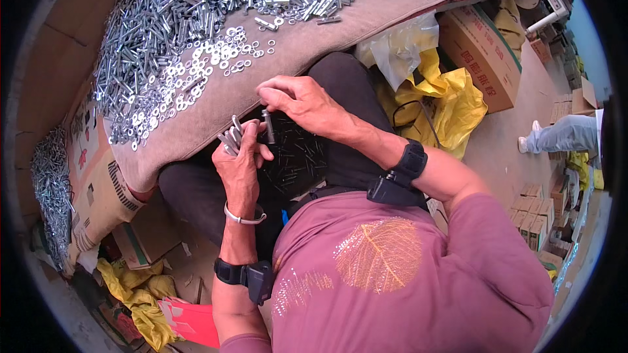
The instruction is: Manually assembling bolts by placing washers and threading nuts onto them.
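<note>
My left hand (237, 168) is closed around several silver metal bolts (230, 138), their ends sticking out past the fingers. Just to its right, a single bolt (269, 128) hangs upright with its upper end at the fingertips of my right hand (302, 103), which are pinched together. Its lower end is close to my left thumb and fingers. Below both hands, between my legs, many loose dark-looking bolts (297, 160) lie in a dark hollow. Flat ring washers (226, 52) are spread on the cloth-covered surface (294, 49) in front of me.
A large heap of metal bolts and sleeves (176, 16) covers the far left of the surface. Another heap (51, 176) lies at the left edge. Yellow sacking (451, 98) and a cardboard box (481, 55) are on the right. Farther right, a person's leg (566, 136) shows.
</note>
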Demonstrator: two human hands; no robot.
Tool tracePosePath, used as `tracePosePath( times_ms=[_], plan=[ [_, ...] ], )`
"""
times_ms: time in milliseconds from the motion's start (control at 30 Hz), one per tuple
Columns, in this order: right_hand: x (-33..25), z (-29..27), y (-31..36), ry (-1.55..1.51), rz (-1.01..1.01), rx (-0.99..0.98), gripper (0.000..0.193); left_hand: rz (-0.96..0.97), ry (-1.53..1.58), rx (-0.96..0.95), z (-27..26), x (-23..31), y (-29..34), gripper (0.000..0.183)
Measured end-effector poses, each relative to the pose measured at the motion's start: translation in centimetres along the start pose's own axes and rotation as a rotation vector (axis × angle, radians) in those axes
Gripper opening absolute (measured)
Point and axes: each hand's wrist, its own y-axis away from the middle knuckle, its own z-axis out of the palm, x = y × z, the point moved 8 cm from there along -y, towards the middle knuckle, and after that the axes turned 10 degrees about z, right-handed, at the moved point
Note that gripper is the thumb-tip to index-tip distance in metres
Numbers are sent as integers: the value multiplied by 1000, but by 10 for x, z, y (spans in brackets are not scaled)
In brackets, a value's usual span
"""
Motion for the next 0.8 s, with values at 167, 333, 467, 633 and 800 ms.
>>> tracePosePath(
  times_ms=[167,333,467,633,800],
  plan=[
    [-24,14,-5,-53,-189,-60,30,-50,48,-163,18,19,-3,21],
    [-29,24,-8,-107,-23,-199,25,-128,180,-170,26,26,-1,19],
    [-33,24,-2,-198,-21,-255,19,-144,416,-132,27,18,1,17],
    [-39,16,-11,-224,-19,-238,18,-224,692,16,14,20,3,21],
    [-59,35,-28,-2,-142,-198,16,-223,777,25,-6,13,-1,27]
  ],
)
